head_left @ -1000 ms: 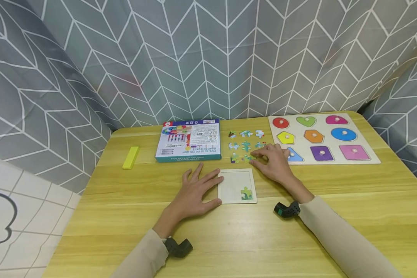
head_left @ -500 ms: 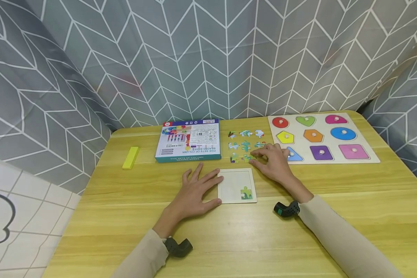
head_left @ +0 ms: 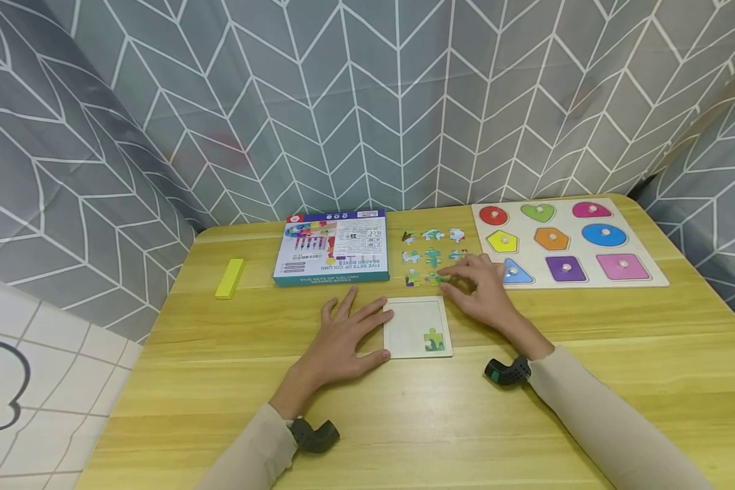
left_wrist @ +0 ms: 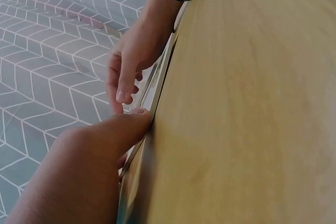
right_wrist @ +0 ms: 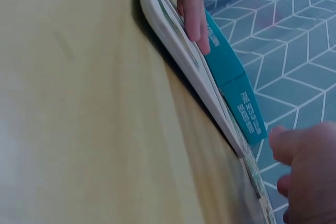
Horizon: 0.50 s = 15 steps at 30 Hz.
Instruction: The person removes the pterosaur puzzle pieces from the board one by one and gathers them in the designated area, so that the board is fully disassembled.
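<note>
My left hand (head_left: 343, 340) lies with spread fingers at the left edge of a square wooden puzzle board (head_left: 407, 330). One green jigsaw piece (head_left: 433, 340) sits in the board's lower right corner. My right hand (head_left: 485, 292) is beyond the board's upper right corner, its bent fingertips right at a green jigsaw piece (head_left: 432, 279) in the nearest row of loose pieces. Its thumb and index finger stand apart and cover part of that row. In the left wrist view the right hand (left_wrist: 136, 56) reaches down past my left thumb (left_wrist: 137, 113).
A beaded-column box (head_left: 332, 248) lies left of the loose pieces. On the right is a shape puzzle (head_left: 576, 245) with colourful knobbed shapes. A yellow bar (head_left: 229, 278) lies at the far left. A grey patterned curtain (head_left: 367, 102) hangs behind the table.
My right hand has shifted slightly left, its fingertips now farther over the green piece in the near row. The left hand and the puzzle board have stayed in place.
</note>
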Each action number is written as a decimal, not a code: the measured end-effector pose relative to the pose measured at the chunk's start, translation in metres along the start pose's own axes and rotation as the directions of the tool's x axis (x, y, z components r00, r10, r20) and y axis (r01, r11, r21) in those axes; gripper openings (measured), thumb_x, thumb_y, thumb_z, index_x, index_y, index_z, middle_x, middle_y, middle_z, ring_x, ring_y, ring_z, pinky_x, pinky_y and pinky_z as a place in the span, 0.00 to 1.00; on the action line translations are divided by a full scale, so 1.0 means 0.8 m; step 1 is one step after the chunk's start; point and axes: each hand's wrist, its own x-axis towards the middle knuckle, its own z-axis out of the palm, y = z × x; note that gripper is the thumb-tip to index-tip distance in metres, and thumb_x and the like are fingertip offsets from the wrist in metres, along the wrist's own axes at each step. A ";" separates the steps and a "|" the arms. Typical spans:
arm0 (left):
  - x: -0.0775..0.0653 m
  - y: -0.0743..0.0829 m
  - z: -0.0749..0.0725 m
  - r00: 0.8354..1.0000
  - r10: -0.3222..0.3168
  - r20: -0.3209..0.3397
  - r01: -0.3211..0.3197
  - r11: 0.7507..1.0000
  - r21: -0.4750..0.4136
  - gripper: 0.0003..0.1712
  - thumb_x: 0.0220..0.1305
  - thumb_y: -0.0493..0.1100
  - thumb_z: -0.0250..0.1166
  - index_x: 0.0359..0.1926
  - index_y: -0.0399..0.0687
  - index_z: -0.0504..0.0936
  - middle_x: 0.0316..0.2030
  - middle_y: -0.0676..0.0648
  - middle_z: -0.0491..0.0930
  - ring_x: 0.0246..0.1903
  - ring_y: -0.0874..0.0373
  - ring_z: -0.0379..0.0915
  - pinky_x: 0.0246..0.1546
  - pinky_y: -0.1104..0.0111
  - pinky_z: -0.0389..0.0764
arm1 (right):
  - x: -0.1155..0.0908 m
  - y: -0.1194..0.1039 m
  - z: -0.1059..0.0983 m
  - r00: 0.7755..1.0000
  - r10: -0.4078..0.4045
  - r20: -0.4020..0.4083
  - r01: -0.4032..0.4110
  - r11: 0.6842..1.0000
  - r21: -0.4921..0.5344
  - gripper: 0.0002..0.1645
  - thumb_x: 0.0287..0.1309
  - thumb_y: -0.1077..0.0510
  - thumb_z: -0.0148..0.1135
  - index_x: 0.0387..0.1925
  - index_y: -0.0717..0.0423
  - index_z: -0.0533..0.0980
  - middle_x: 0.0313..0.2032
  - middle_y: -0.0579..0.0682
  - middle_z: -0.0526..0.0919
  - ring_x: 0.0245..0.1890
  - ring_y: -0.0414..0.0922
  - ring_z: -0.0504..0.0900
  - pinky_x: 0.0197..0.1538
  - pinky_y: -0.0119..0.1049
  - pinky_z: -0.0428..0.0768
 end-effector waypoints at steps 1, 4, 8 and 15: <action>0.000 0.000 0.000 1.000 0.001 0.000 -0.001 1.000 0.001 0.39 0.66 0.70 0.57 0.75 0.66 0.67 0.78 0.57 0.61 0.80 0.34 0.42 0.70 0.33 0.47 | -0.002 -0.001 0.001 1.000 -0.021 0.011 0.021 1.000 0.017 0.13 0.54 0.59 0.75 0.43 0.54 0.88 0.37 0.51 0.83 0.40 0.45 0.67 0.47 0.48 0.50; 0.000 0.000 0.001 1.000 -0.001 0.002 0.001 1.000 0.006 0.39 0.66 0.70 0.56 0.75 0.67 0.67 0.78 0.58 0.60 0.80 0.34 0.42 0.70 0.33 0.47 | -0.011 -0.007 0.001 0.996 -0.074 0.049 0.071 0.996 0.057 0.13 0.52 0.60 0.76 0.42 0.53 0.88 0.36 0.50 0.83 0.39 0.43 0.67 0.45 0.44 0.51; 0.000 0.000 0.001 1.000 -0.001 0.000 0.001 1.000 0.005 0.39 0.66 0.70 0.56 0.75 0.66 0.67 0.78 0.57 0.60 0.80 0.34 0.42 0.70 0.33 0.47 | -0.025 -0.017 0.000 0.985 -0.122 0.126 0.113 0.991 0.077 0.15 0.50 0.58 0.77 0.42 0.49 0.88 0.38 0.46 0.83 0.40 0.40 0.68 0.44 0.42 0.52; 0.001 -0.001 0.001 1.000 -0.004 0.003 0.004 1.000 0.002 0.39 0.66 0.70 0.56 0.75 0.67 0.67 0.78 0.58 0.60 0.80 0.34 0.42 0.70 0.33 0.47 | -0.049 -0.031 -0.003 0.951 -0.190 0.243 0.177 0.981 0.076 0.18 0.46 0.52 0.80 0.43 0.40 0.88 0.39 0.37 0.81 0.43 0.37 0.66 0.45 0.40 0.51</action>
